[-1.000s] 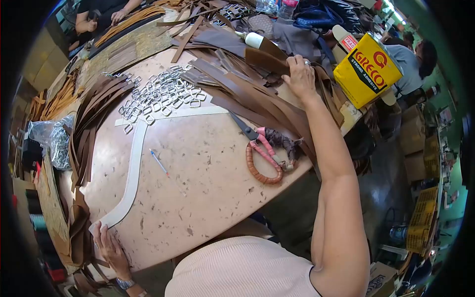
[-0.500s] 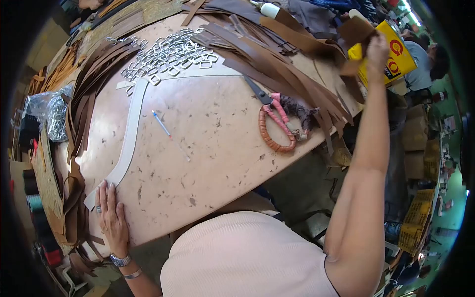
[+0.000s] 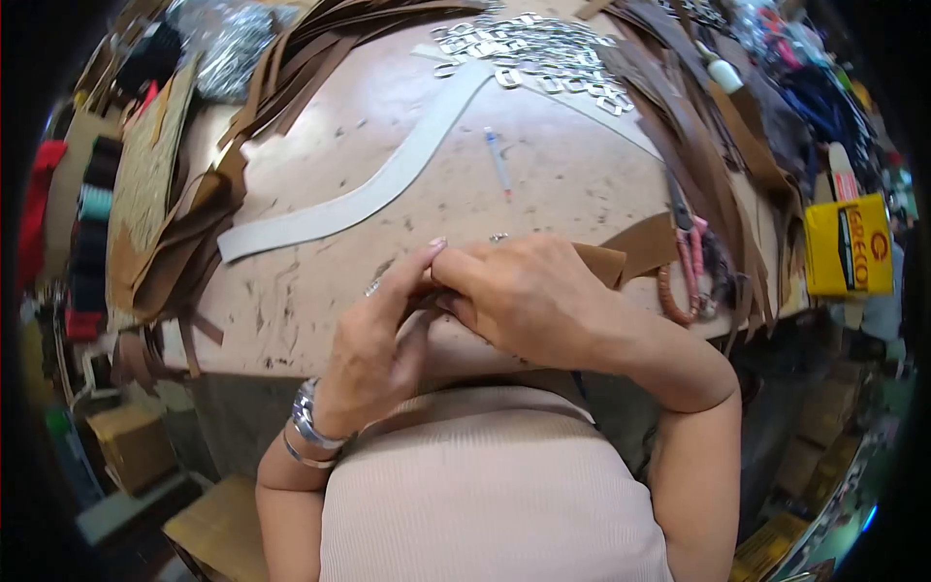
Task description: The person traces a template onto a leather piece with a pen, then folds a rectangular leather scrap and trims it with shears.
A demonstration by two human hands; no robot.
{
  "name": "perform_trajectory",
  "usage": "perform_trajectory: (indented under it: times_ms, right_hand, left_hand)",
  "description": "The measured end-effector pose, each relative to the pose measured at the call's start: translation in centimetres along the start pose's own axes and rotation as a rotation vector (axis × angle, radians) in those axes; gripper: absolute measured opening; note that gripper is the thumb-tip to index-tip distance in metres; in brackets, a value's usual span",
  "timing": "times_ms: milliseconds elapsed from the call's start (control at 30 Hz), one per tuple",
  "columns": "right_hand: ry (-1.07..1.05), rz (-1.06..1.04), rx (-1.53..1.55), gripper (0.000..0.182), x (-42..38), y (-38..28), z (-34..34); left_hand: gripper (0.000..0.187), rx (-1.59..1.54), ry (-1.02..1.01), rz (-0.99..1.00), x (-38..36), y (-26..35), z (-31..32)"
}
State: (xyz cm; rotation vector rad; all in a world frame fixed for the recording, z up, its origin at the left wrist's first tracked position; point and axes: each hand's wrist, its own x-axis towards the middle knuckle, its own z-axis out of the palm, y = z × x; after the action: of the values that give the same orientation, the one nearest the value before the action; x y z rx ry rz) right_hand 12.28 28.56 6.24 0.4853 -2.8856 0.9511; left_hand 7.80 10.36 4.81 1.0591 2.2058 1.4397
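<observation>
My right hand (image 3: 529, 291) is closed round a brown leather strip (image 3: 635, 250), which runs out to the right from under it. Close against it at the table's front, my left hand (image 3: 378, 330) has its fingers bent, their tips meeting the right hand; what lies between them is hidden. Beyond the hands, a pale strap (image 3: 369, 199) curves across the table, and a pen (image 3: 497, 165) lies to its right. Scissors (image 3: 687, 252) with wrapped handles rest at the right, partly behind the brown strip.
Metal buckles (image 3: 543, 53) are heaped at the back. Brown leather strips (image 3: 679, 126) lie along the right side, and more (image 3: 301, 73) at the left. A yellow container (image 3: 849, 245) stands at the far right, beside a white bottle (image 3: 722, 73) and fabric.
My right hand has come from the yellow container to the table's front with the brown leather. My left hand has left the pale strap and moved right to meet it. The view has turned.
</observation>
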Motion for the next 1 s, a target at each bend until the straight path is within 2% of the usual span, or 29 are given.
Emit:
perform_trajectory:
  times_ms: [100,167,200,267,300,400,467,567,667,700,767,800,833,933,1000]
  right_hand:
    - [-0.159,0.042,0.103,0.018,0.7,1.1,0.7]
    - [-0.321,0.159,0.124,0.019,0.4,1.8,-0.3]
    - [-0.211,0.162,0.104,0.018,0.1,2.4,0.0]
    - [0.008,0.166,0.068,0.017,-0.3,3.7,1.2]
    - [0.095,0.175,-0.124,0.012,0.1,3.9,1.2]
    - [0.257,0.275,-0.535,0.013,2.1,5.4,1.3]
    - [0.275,0.28,-0.564,0.014,3.1,7.2,1.6]
    - [0.278,0.182,-0.579,0.016,3.7,8.5,1.5]
    - [0.306,0.108,-0.56,0.013,4.2,9.0,1.4]
    - [0.322,0.095,-0.555,0.013,4.2,9.1,1.3]
    - [0.371,0.319,-0.088,0.014,4.6,8.2,-1.0]
    - [0.388,0.428,0.151,0.015,4.5,8.0,-2.1]
    - [0.488,0.244,0.545,0.018,4.2,8.9,-3.1]
    - [0.603,0.239,1.191,0.028,1.2,9.6,-6.5]
    - [0.627,0.202,1.41,0.028,-0.6,7.9,-5.9]
  left_hand:
    - [0.031,0.176,-0.039,-0.058,-1.1,-1.5,-3.3]
    - [0.026,0.141,-0.082,-0.16,-2.0,-2.1,-5.7]
    - [0.025,0.122,-0.105,-0.206,-2.4,-2.6,-6.7]
    - [0.024,0.181,-0.101,-0.173,-2.6,-3.3,-7.7]
    - [0.024,0.253,-0.1,-0.161,-2.4,-3.3,-8.0]
    - [0.018,0.34,-0.052,-0.098,-1.6,-4.1,-8.0]
    - [0.017,0.353,-0.037,-0.128,-1.5,-4.4,-7.9]
    - [0.019,0.64,-0.048,-0.14,-1.9,-4.5,-7.8]
    - [0.026,0.917,0.027,-0.05,-2.1,-3.4,-6.7]
    - [0.03,0.863,0.011,0.04,-2.2,-3.1,-5.9]
    - [0.037,0.751,-0.02,0.223,-2.4,-2.6,-3.7]
    - [0.047,0.687,-0.133,0.263,-2.3,-2.3,-2.5]
    - [0.054,0.621,-0.215,0.298,-2.4,-2.8,-1.1]
    - [0.06,0.646,-0.403,0.27,-2.7,-3.2,0.6]
    - [0.061,0.668,-0.437,0.243,-3.1,-3.6,0.4]
